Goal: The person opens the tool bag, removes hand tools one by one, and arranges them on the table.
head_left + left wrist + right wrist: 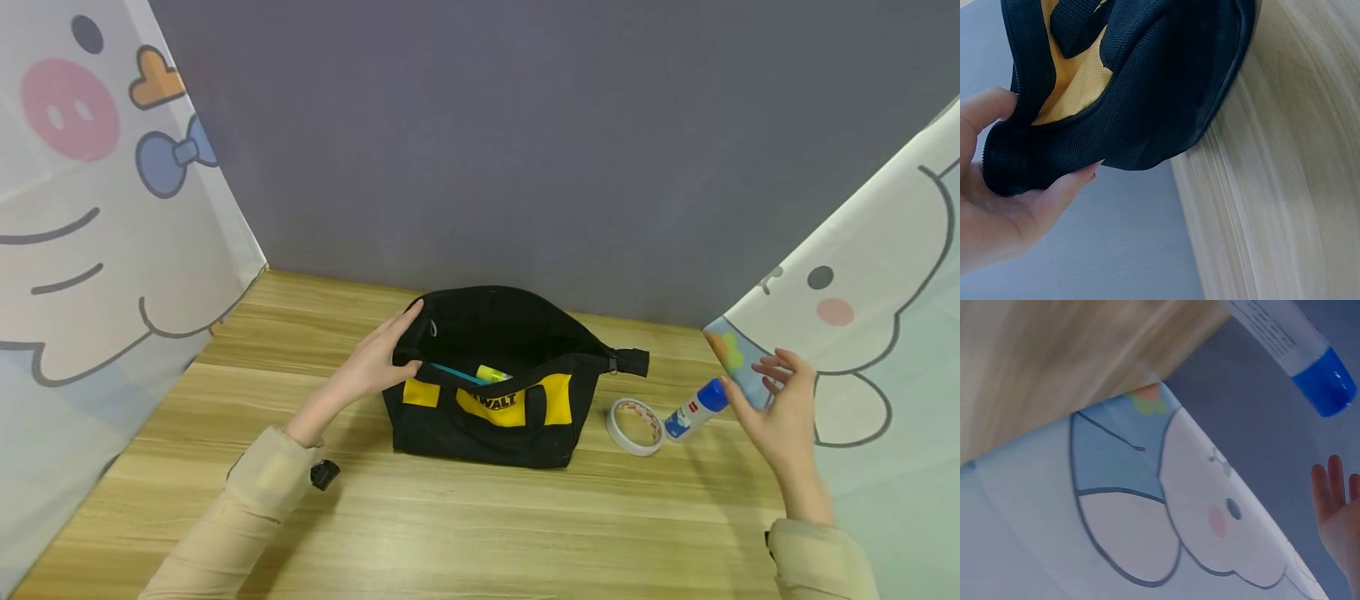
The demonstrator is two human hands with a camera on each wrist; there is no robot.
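A black and yellow tool bag [480,433] stands on the table with its zipped mouth spread wide. My left hand [378,350] grips the bag's left end, thumb at the front rim and fingers round the far side; the left wrist view shows the black fabric [1054,150] between them. Inside lie a yellow cylindrical item [492,373] and a thin teal item [459,374], both partly hidden by the front rim. On the right, my right hand [783,412] hovers with fingers spread beside a blue-capped glue stick [693,410], apart from its cap [1327,384] in the right wrist view.
A roll of white tape [635,427] lies flat between the bag and the glue stick. A grey panel [525,150] rises behind the wooden table [465,533], and cartoon-printed sheets [862,350] border both sides. The bag's zipper tab [632,362] sticks out to the right.
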